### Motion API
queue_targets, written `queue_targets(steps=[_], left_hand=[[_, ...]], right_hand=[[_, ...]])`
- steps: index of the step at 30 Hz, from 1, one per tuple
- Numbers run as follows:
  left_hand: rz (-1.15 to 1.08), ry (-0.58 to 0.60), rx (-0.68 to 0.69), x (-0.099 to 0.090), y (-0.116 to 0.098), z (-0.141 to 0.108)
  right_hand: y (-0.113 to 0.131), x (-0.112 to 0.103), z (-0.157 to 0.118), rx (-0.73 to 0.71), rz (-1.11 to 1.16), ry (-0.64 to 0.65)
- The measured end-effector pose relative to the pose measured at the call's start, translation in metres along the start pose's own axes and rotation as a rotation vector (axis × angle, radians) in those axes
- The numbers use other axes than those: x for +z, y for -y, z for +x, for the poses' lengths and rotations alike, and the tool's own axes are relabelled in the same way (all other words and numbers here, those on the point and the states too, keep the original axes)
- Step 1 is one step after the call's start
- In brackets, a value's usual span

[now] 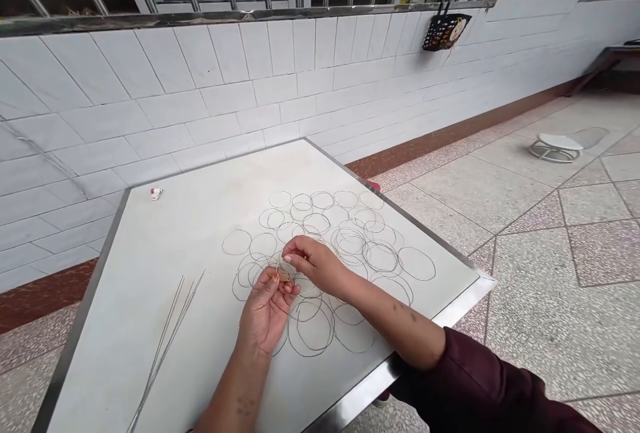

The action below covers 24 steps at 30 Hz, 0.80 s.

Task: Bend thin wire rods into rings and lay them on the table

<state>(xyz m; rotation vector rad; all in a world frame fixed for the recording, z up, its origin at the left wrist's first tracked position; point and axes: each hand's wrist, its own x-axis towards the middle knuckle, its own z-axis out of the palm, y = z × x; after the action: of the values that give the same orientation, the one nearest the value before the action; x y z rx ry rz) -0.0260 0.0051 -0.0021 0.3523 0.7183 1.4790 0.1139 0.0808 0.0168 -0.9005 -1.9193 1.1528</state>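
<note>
Over the table, my left hand (266, 309) is closed, palm up, around a small flat brown piece (285, 277) that looks like wood or card. A thin wire (278, 263) rises from the left thumb and fingertips toward the other hand. My right hand (317, 265) pinches thumb and forefinger together at this wire, just above and to the right of the left hand. How the wire meets the brown piece is too small to make out. Many thin wire rings (313, 334) lie around and beneath both hands, several overlapping.
Several straight wires (163, 353) lie at the left on the white metal-edged table (200, 219). A small red-and-white object (156, 193) sits near its far left corner. Behind stands a tiled wall (225, 86) with a barred window and a hanging black basket (447, 31). A low stool (556, 147) is on the floor.
</note>
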Motion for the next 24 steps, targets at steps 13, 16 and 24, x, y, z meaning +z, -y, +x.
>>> queue_targets(steps=[13, 16, 24], left_hand=[[0.018, -0.018, 0.045, -0.007, 0.001, -0.004], [0.038, -0.022, 0.034, -0.009, 0.001, -0.004], [0.074, -0.022, 0.014, -0.012, 0.004, -0.006]], right_hand=[[-0.010, -0.003, 0.004, 0.401, 0.778, 0.344], [-0.008, -0.003, 0.003, 0.504, 0.932, 0.352], [-0.005, -0.012, 0.006, 0.532, 1.061, 0.230]])
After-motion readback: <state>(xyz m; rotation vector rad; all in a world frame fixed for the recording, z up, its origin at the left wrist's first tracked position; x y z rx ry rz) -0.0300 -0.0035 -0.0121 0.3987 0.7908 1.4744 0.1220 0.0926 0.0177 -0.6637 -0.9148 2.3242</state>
